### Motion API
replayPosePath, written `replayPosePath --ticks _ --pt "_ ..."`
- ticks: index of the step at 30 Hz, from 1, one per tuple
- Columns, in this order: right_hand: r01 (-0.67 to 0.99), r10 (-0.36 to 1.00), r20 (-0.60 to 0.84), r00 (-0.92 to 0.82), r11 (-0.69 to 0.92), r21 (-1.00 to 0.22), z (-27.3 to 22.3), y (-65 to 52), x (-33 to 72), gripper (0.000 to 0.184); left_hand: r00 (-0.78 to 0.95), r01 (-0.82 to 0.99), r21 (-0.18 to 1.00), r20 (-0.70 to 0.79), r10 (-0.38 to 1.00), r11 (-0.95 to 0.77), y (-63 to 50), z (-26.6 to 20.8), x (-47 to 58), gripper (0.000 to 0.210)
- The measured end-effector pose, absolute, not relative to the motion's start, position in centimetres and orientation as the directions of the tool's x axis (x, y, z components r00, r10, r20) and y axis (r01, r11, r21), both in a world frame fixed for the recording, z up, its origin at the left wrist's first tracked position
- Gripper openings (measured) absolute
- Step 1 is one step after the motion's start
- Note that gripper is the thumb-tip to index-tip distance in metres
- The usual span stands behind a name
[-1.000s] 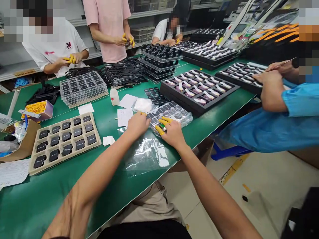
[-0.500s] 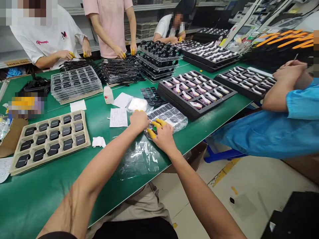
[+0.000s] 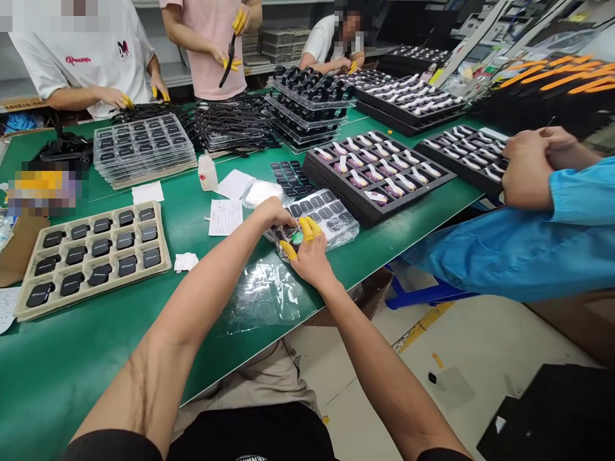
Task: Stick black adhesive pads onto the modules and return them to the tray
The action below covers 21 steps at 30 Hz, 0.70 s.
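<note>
My left hand (image 3: 275,214) is closed, its fingers bent down over the near left end of a clear plastic bag (image 3: 346,232). What its fingertips pinch is hidden. Yellow finger covers show on my right hand (image 3: 311,255). Its thumb and fingers grip the crumpled end of the same bag, around a dark patch with a bit of green. Dark rounded-square pieces (image 3: 321,206) lie in rows in the bag. Nearer to me, a clear plastic sheet (image 3: 264,294) with rounded-square outlines lies flat on the green table (image 3: 202,368).
To the left lies a beige tray (image 3: 166,253) of black watch-like cases. A white bottle (image 3: 207,174), a paper slip (image 3: 225,218) and a black foam tray (image 3: 369,214) of white-strapped pieces stand around the bag. At right, a blue-sleeved person's arm (image 3: 528,169) reaches in. Other people work across the table.
My hands stay at the end of the bag, with the right fingers slightly shifted. Across the table, the person in pink has lifted a black strap. The view has tilted slightly.
</note>
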State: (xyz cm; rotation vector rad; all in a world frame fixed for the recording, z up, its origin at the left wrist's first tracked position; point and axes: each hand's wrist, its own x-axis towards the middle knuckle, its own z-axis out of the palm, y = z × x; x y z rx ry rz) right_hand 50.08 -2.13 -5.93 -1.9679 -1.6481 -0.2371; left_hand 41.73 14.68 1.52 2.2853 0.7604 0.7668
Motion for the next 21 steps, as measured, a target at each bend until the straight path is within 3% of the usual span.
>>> replayPosePath --ticks 4,8,10,12,14,17,21 --pt "0.942 0.874 0.437 0.214 -0.067 -0.327 -6.1 -2.1 50.1 0.076 0.506 0.595 0.711 0.033 0.862 -0.376 15.5 3.9 41.5 0.04" --pt "0.927 0.873 0.432 0.225 -0.055 -0.371 -6.2 -2.2 50.2 0.076 0.394 0.642 0.697 0.057 0.917 -0.319 16.1 8.6 40.0 0.051" --pt "0.923 0.803 0.533 0.267 -0.054 -0.38 -5.4 -2.3 50.5 0.08 0.491 0.595 0.636 0.197 0.848 -0.492 15.1 11.1 39.1 0.041" --pt "0.924 0.677 0.66 0.324 -0.076 -0.376 -3.6 -2.2 51.1 0.086 0.63 0.535 0.473 0.329 0.703 -0.7 13.5 13.5 38.1 0.033" --pt "0.931 0.587 0.735 0.341 -0.101 -0.351 -0.7 -1.8 51.9 0.092 0.761 0.458 0.31 0.347 0.548 -0.833 11.5 15.8 36.9 0.032" --pt "0.937 0.613 0.737 0.285 -0.017 -0.348 4.4 -0.6 52.5 0.094 0.881 0.36 0.146 0.273 0.387 -0.922 8.9 19.0 35.0 0.029" --pt "0.816 0.723 0.628 0.29 0.157 -0.557 9.0 0.7 51.1 0.052 0.913 0.354 0.172 0.151 0.379 -0.919 8.0 22.2 32.8 0.028"
